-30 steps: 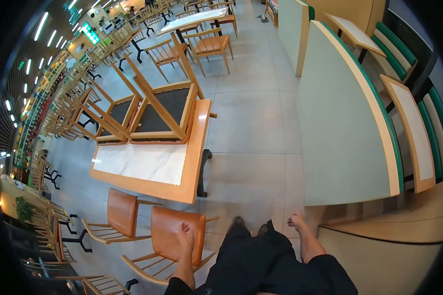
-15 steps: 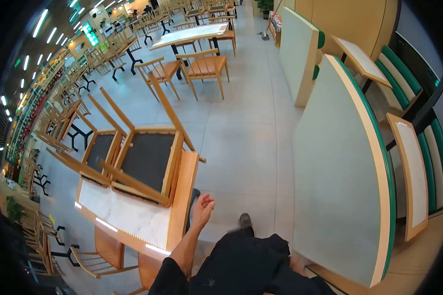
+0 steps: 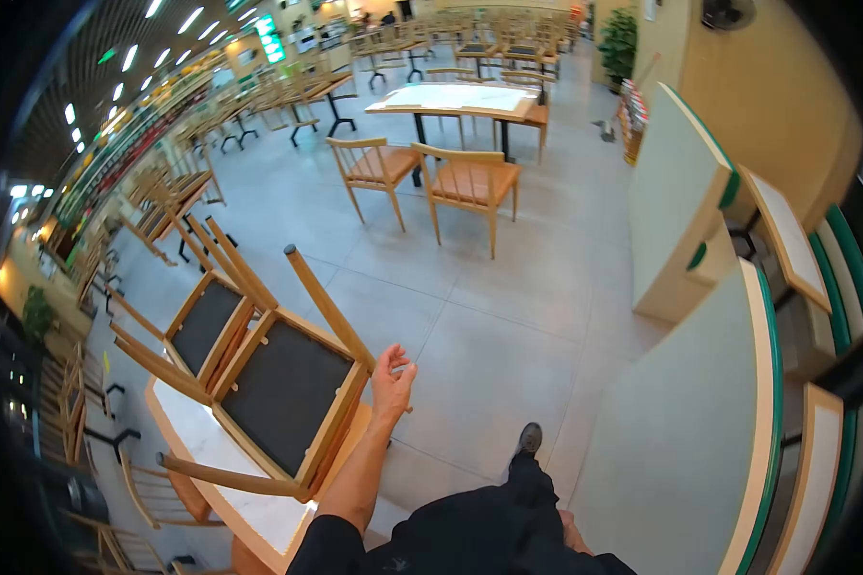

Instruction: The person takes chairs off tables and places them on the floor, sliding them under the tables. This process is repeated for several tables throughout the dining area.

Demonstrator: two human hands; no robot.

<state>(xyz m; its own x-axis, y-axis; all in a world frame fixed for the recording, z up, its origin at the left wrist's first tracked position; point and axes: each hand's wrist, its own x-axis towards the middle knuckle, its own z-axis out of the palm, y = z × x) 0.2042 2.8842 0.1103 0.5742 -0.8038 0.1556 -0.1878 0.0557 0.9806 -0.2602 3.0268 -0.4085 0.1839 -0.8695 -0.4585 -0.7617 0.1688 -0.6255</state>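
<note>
My left hand [image 3: 391, 383] hangs in the air with loosely curled fingers and nothing in it. In this view it overlaps the near corner of an upturned wooden chair [image 3: 288, 398], beside the base of one leg. That chair lies seat-down on a white-topped table [image 3: 192, 422], its black underside facing up and its legs pointing up and outward. A second upturned chair [image 3: 204, 326] rests behind it on the same table. My right hand [image 3: 573, 532] shows only in part, low beside my dark trousers, with its fingers mostly hidden.
Ahead stands another white-topped table [image 3: 455, 98] with upright chairs [image 3: 470, 182] at its near side. A booth partition [image 3: 686, 422] with green edging runs along my right. A tiled floor aisle [image 3: 508, 316] lies between. Further chairs and tables fill the back and left.
I have stepped forward along the aisle, and the view has turned left. My left hand has come level with the upturned chair's near corner; the chairs stay on the table.
</note>
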